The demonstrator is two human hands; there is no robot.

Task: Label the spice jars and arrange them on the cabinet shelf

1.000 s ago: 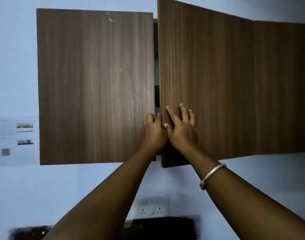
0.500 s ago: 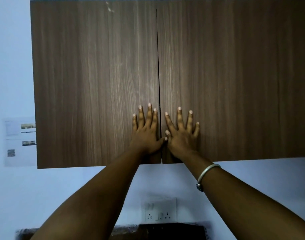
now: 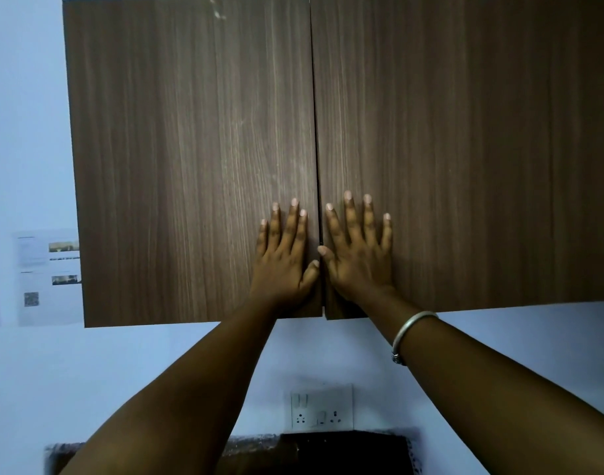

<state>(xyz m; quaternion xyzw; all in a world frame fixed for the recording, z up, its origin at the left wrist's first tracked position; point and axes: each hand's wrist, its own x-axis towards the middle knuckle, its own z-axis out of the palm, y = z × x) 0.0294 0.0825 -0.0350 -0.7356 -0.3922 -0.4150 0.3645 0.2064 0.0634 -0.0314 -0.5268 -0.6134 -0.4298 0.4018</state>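
A dark wood wall cabinet fills the upper view, with both its left door (image 3: 190, 159) and right door (image 3: 465, 149) closed. My left hand (image 3: 285, 258) lies flat on the left door near its lower inner corner, fingers spread. My right hand (image 3: 358, 255) lies flat on the right door just across the centre seam, fingers spread, a silver bangle on its wrist. Neither hand holds anything. The shelf and spice jars are hidden behind the doors.
A white double wall socket (image 3: 321, 407) sits on the pale wall below the cabinet. A dark object (image 3: 345, 452) lies at the bottom edge. A printed paper sheet (image 3: 47, 275) is stuck to the wall at the left.
A second ago the right door stood ajar and my hands were at its edge. It has swung closed, and both palms now rest flat on the doors.
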